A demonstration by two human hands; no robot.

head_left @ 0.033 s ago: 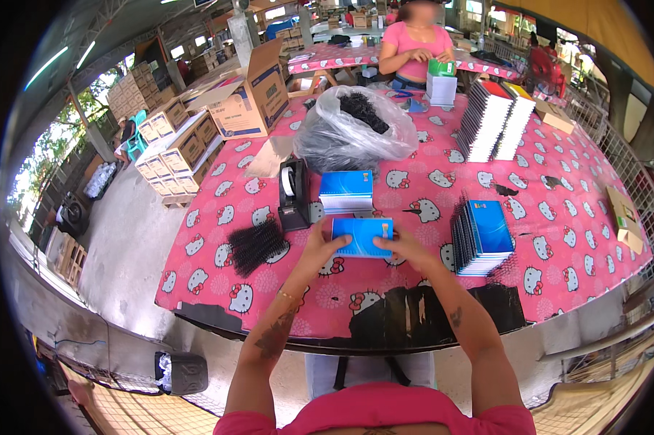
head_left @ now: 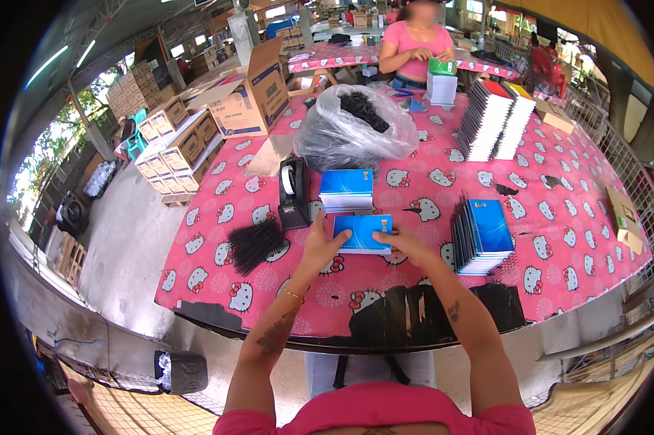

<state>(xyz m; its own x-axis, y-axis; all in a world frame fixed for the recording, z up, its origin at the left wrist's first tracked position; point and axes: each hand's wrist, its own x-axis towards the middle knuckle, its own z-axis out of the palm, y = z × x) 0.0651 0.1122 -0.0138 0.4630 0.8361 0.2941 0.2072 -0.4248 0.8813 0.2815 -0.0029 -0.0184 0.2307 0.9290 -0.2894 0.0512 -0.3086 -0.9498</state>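
Between my hands, close to the table's near side, lies a blue-covered notebook (head_left: 363,235) with small punched holes along its near edge. My left hand (head_left: 322,241) grips its left end, thumb on the cover. At the right end my right hand (head_left: 406,245) pinches it, thumb on top. How many sheets are beneath the cover is hard to make out. Just beyond it sits a stack of blue notebooks (head_left: 346,192). A bundle of black spiral coils (head_left: 251,246) rests left of my left hand. To my right stands a pile of coil-bound blue notebooks (head_left: 490,228).
A black tape dispenser (head_left: 293,203) stands left of the stack. Farther back are a clear plastic bag of coils (head_left: 356,134), an open carton (head_left: 251,109) and tall notebook stacks (head_left: 482,119). Across the table a person (head_left: 417,47) handles a green-covered stack (head_left: 441,83).
The blue notebook has shifted very slightly away from me, and my right-hand fingers have moved a little on its end. All else looks the same.
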